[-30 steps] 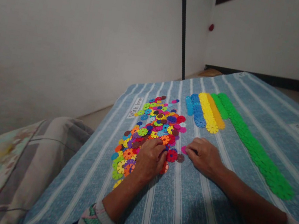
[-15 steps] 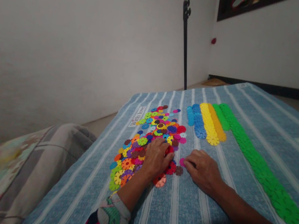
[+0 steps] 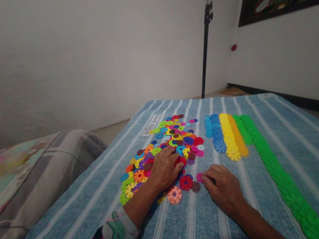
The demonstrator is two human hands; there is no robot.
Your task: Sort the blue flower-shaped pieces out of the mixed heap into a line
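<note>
A heap of small plastic flower-shaped discs in many colours lies on a blue striped cloth. My left hand rests on the near part of the heap, fingers curled, with a red disc at its fingertips. My right hand lies palm down just right of the heap, its fingertips pinching a pink disc. A red disc, a brown disc and a salmon disc lie between and below the hands.
Sorted rows of discs lie further right: blue, yellow, orange and a long green row. A black stand rises behind the cloth by the white wall. A pillow or folded blanket lies at the left.
The camera tilted up, so everything sits lower in view. My left hand moved up the heap toward a red disc, uncovering the salmon disc. My right hand stayed by the pink disc.
</note>
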